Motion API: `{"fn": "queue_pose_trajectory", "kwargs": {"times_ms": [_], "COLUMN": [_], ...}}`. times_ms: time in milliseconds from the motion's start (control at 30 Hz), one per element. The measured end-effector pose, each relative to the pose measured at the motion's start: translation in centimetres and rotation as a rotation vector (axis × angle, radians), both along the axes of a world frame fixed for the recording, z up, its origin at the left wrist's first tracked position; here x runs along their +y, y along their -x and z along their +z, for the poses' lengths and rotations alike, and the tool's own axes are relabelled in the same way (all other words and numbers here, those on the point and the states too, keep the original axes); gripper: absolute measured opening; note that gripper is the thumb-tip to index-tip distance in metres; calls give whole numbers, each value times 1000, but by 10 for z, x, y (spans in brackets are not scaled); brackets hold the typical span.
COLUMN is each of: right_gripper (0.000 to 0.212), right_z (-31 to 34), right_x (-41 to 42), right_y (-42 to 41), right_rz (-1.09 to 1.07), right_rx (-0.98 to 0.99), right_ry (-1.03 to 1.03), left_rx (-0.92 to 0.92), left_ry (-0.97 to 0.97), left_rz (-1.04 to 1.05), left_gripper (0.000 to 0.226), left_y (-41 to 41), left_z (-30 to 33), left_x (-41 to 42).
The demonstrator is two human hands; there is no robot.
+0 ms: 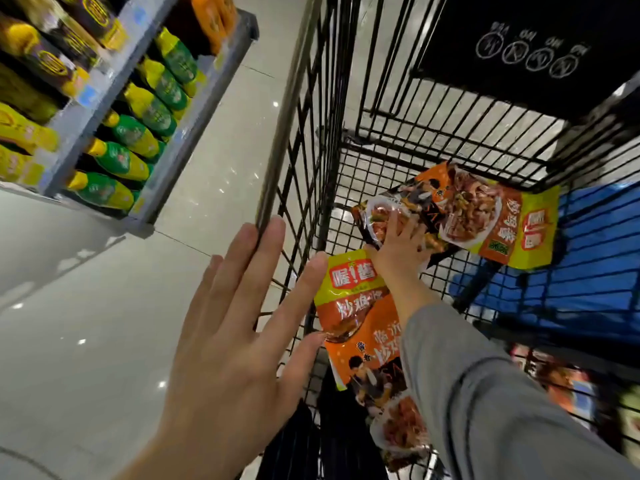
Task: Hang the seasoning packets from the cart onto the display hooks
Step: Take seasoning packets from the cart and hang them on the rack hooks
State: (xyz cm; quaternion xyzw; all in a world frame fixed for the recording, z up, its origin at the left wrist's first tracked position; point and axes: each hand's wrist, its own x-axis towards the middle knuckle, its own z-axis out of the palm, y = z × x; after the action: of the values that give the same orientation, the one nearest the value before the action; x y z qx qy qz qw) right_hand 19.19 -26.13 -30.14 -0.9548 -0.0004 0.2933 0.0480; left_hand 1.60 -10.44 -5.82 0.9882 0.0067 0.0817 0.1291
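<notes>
Reaching down into the black wire cart (346,140), my right hand (401,247) lays its fingers on an orange-and-yellow seasoning packet (485,220) lying on the cart floor; whether they pinch it I cannot tell. My left hand (225,341) hovers fingers spread beside the cart rim, a second packet (353,323) reading "炒鸡" just beside it.

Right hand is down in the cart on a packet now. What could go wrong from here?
1. The right hand lies over the corner of one seasoning packet with no clear grip visible; the glossy pouch could slip on lifting.
2. A second packet stands against the cart wall beside the forearm; pulling the arm out may knock it over.
3. The left hand is open near the cart rim, so the cart may roll.
</notes>
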Motion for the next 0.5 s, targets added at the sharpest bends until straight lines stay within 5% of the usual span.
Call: {"fn": "queue_pose_trajectory", "kwargs": {"times_ms": [367,500], "right_gripper": [25,16], "right_z": [11,53], "right_x": [-24,-48], "right_y": [16,44], "right_rz": [81,18], "right_rx": [-271,-395], "right_ry": [-76,-181], "left_rx": [-36,-61], "left_ry": [36,31], "left_rz": [-24,-43], "left_gripper": [63,65], "left_y": [1,0], "left_z": [0,-2], "left_x": [2,3]}}
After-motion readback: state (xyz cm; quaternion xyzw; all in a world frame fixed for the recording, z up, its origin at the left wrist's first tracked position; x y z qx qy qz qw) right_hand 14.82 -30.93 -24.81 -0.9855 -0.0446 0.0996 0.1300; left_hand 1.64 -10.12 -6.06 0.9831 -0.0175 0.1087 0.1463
